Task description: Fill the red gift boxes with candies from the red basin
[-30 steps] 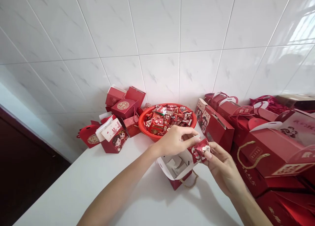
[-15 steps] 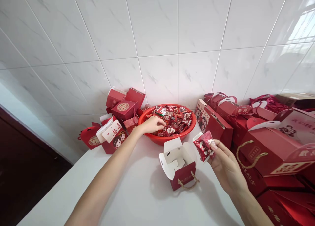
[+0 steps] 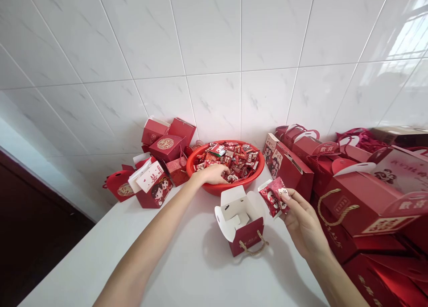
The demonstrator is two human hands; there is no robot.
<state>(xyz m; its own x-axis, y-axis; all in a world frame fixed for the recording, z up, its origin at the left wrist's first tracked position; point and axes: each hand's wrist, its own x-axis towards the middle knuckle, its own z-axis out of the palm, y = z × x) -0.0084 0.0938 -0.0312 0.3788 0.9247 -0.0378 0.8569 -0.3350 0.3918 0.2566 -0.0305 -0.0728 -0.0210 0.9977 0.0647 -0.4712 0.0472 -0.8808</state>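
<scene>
My left hand (image 3: 216, 174) reaches over the near left rim of a red plastic basin (image 3: 219, 189). Its fingers are bent closed among wrapped candies (image 3: 239, 159), and the fingertips are partly hidden by them. My right hand (image 3: 302, 222) pinches a few red and pink candy packets (image 3: 274, 196) between thumb and fingers, to the right of an open box. That small dark red gift box (image 3: 246, 235) stands upright on the table, its white flaps spread and a rope handle hanging at the front. Folded white card shows inside it.
Red gift boxes (image 3: 167, 147) are heaped at the left by the tiled wall (image 3: 214, 101). A larger pile of red boxes (image 3: 374, 204) with rope handles crowds the right side. The white table (image 3: 187, 271) has its left edge beside a dark area.
My left hand has dipped lower and a little right into the candies, its fingers now less visible. My right hand keeps its packets at about the same place. The view has shifted slightly.
</scene>
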